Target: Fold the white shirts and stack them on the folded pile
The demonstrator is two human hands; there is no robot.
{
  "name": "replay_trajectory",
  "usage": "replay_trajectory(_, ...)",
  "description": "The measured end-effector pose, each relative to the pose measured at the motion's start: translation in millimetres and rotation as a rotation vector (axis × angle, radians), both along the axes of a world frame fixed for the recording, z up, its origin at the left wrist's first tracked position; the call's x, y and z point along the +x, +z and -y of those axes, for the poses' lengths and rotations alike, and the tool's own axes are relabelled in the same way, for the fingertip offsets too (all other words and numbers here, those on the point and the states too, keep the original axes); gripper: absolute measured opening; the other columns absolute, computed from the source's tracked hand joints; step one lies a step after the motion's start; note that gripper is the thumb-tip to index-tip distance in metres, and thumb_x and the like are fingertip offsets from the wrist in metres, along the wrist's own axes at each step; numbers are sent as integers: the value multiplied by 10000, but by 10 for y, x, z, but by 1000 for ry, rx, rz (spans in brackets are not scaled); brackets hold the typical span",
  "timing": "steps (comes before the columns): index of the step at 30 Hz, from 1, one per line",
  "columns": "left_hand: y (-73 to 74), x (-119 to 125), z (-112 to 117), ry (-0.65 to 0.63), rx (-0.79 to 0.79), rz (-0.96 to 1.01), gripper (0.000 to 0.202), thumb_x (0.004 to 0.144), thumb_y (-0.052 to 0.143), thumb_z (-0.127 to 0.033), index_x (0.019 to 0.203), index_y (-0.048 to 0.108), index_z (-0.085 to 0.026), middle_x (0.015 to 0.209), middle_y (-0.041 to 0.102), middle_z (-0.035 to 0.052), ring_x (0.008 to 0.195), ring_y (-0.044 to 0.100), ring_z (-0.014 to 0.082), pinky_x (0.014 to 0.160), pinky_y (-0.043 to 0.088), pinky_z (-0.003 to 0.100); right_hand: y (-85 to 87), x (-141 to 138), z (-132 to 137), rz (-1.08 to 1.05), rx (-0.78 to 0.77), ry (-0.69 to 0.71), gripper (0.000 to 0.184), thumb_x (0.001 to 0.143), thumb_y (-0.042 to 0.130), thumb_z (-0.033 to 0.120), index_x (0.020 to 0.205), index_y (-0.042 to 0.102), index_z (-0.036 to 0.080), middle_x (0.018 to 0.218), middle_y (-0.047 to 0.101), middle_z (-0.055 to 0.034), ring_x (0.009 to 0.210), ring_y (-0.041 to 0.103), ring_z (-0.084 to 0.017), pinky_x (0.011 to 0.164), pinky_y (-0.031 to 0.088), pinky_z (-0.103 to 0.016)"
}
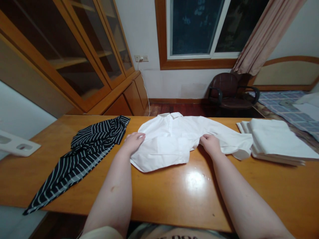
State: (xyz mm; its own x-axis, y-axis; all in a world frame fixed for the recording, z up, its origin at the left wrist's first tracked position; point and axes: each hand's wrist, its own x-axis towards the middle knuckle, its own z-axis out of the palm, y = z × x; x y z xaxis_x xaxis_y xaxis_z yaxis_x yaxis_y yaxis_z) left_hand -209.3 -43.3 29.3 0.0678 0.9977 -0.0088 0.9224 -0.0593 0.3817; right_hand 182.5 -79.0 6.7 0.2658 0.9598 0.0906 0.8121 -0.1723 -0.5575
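A white collared shirt [166, 142] lies spread on the wooden table, its collar toward the far edge and one sleeve stretched out to the right. My left hand [134, 142] grips the shirt's left edge, fingers closed on the cloth. At the other side, near the base of the extended sleeve, my right hand [210, 144] pinches the fabric between thumb and fingers. The shirt's left sleeve does not show. Left of my left hand, a black garment with white stripes [87, 149] lies crumpled and touches neither hand.
A stack of folded white cloth [276, 137] sits at the table's right, touching the shirt's cuff or close to it. A white plastic object [18, 143] juts in at the left. Beyond the table [174, 199] stand a glass-door cabinet [109, 83], a brown armchair [225, 89] and a bed [286, 103].
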Motion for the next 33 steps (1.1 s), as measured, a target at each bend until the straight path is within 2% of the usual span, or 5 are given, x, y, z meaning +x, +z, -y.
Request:
replay_trajectory(6,0,108,-8,148,-1,-69,764,763,563,-333,1447,291,-125,1189,622,157,1077,584,291,915,430,355,3,4,-1,-24,-18,-12,281,733,431,338,512,527,194,508,505,-12,544,430,-149,521,244,-267)
replay_trajectory(11,6,112,-11,15,115,-132,505,735,478,-147,1216,612,-225,1159,632,91,1107,557,270,978,397,349,21,4,-3,-29,-27,-9,283,732,430,341,516,537,192,508,512,-15,546,432,-149,525,251,-265)
replay_trajectory(16,-32,121,6,-65,55,-123,572,712,455,-84,1194,634,-336,1361,508,16,1248,455,255,1064,320,383,30,0,-2,-29,-28,-16,287,726,431,341,516,551,187,512,523,-22,547,435,-150,523,253,-266)
replay_trajectory(24,-114,-16,-38,-203,4,72,524,653,462,-138,1128,681,-179,1196,631,67,1142,548,210,1034,359,274,18,10,-4,-17,-16,-3,290,728,420,344,522,550,187,517,515,-18,550,430,-147,526,239,-269)
replay_trajectory(33,-14,54,22,-234,-4,214,339,768,505,-342,974,732,-198,1263,591,64,1160,538,212,1047,347,293,18,-1,-3,-37,-5,-12,284,725,435,342,500,520,192,492,499,-9,533,418,-143,518,241,-267)
